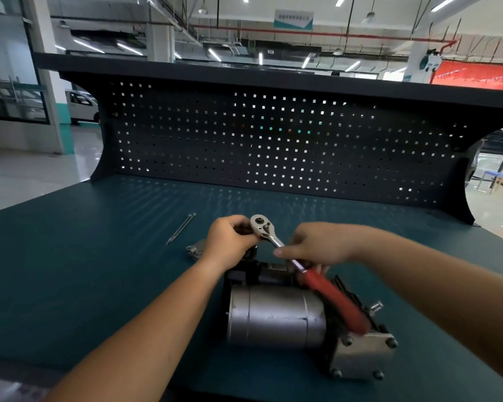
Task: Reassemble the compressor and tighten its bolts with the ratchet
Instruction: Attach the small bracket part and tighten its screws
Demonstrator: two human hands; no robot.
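the left hand curls its fingers round the head of the ratchet, while the right hand grasps the tool's steel shaft just above its red grip. under them the compressor lies on its side on the near middle of the teal bench. two long bolts and a small metal cover lie just left of the hands, before a dark pegboard.

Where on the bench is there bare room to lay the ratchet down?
Bare bench lies left of the compressor, nearer than the two long bolts. Another strip runs between the ratchet and the pegboard. Crowded around the small metal cover by the left hand.
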